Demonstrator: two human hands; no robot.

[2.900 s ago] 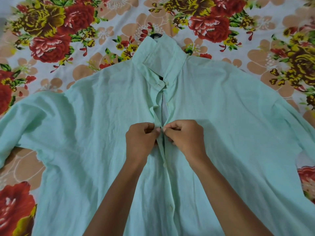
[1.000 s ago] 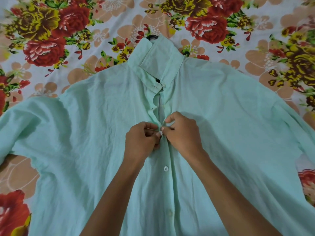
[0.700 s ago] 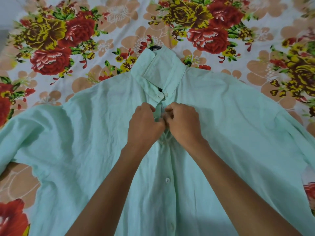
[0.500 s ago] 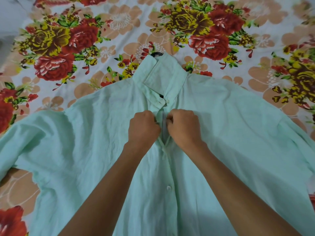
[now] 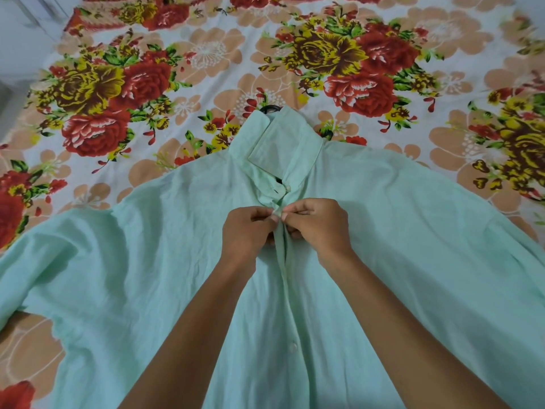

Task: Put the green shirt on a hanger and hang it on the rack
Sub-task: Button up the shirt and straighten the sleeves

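Note:
The pale green shirt (image 5: 147, 261) lies spread front-up on the bed, sleeves out to both sides, collar pointing away from me. A black hanger is inside it; only its hook (image 5: 269, 108) peeks out above the collar, and a dark bit shows in the neck gap. My left hand (image 5: 246, 231) pinches the left edge of the button placket just below the collar. My right hand (image 5: 318, 228) pinches the right edge opposite it, thumbs and fingertips meeting at the placket. One fastened button (image 5: 292, 346) shows lower down.
A floral bedsheet (image 5: 368, 69) with red and yellow roses covers the bed around the shirt. A pale floor or wall strip (image 5: 20, 33) shows past the bed's far left corner. No rack is in view.
Both hands left the button they were fastening lower on the placket and moved up to a spot just under the collar, where they now pinch the two edges together.

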